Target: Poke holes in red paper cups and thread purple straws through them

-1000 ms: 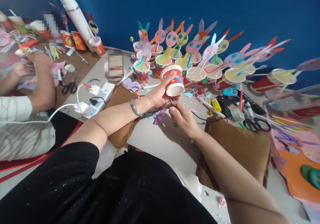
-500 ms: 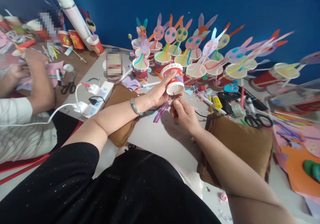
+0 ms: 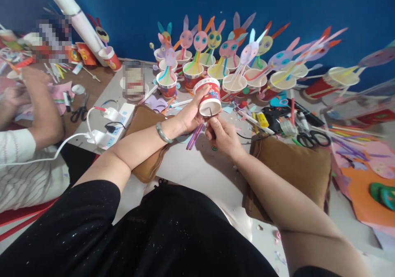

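Since a second ago, the right hand [image 3: 224,136] has come up from beneath the paper cup [image 3: 207,95], and its thin dark tool [image 3: 210,111] now meets the cup's pale base. Whether the tip has gone through cannot be told. That hand's fingers are curled tightly around the tool, thumb on top.

Held above the near part of the table [image 3: 182,159], the red cup lies tipped, base toward the person and rim toward the far side. The left hand [image 3: 193,116] grasps it, thumb along the printed side. Purple strips [image 3: 194,137] stick out just below that hand; what holds them is hidden.

Beyond the cup, red cups [image 3: 167,89] with paper rabbit faces [image 3: 201,41] crowd along the blue wall [image 3: 284,5]. One brown cushion [image 3: 148,139] lies under the left forearm, another [image 3: 286,161] beside the right. Black-handled scissors [image 3: 313,139] rest at the right, just beyond that cushion. At far left, another person's hands [image 3: 15,94] are at work.
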Demonstrator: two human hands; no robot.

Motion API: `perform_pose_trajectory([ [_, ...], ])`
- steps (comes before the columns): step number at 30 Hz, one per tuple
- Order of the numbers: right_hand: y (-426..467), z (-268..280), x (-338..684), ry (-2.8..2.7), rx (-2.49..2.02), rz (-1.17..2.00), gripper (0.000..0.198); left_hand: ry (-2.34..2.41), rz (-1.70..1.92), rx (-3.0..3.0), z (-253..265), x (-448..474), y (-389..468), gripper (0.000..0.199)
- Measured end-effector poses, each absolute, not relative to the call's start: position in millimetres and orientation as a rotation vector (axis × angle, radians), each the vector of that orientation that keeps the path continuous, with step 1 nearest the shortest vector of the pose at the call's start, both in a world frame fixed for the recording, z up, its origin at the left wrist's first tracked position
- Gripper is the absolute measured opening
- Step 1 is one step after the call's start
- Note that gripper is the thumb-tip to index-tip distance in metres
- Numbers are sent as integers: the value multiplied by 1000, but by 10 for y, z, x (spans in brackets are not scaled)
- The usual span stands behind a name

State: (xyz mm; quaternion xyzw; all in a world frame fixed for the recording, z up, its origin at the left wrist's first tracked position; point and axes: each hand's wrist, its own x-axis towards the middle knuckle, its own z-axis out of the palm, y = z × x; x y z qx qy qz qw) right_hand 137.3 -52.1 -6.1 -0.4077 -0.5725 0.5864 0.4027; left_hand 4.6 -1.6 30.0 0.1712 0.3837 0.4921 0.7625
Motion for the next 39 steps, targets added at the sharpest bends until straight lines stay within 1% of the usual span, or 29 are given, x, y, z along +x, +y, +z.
perform_pose_trajectory([
  [5, -524, -44, 1356, -1388, -990, 1568, 63, 881, 1059, 395, 296, 56, -18, 41],
  [11, -496, -72, 1364, -1428, -955, 1514, 63, 912, 1051, 399, 267, 70, -16, 49],
  [22, -454, -121, 1373, -1362, -989, 1584, 59, 974, 1023, 441, 185, 79, 22, 49],
  [30, -399, -160, 1415, -1480, -1033, 1446, 60, 964, 1031, 407, 156, 86, 52, 40],
  [39, -428, -124, 1401, -1491, -1062, 1396, 63, 916, 1018, 351, 129, 75, 73, 45],
])
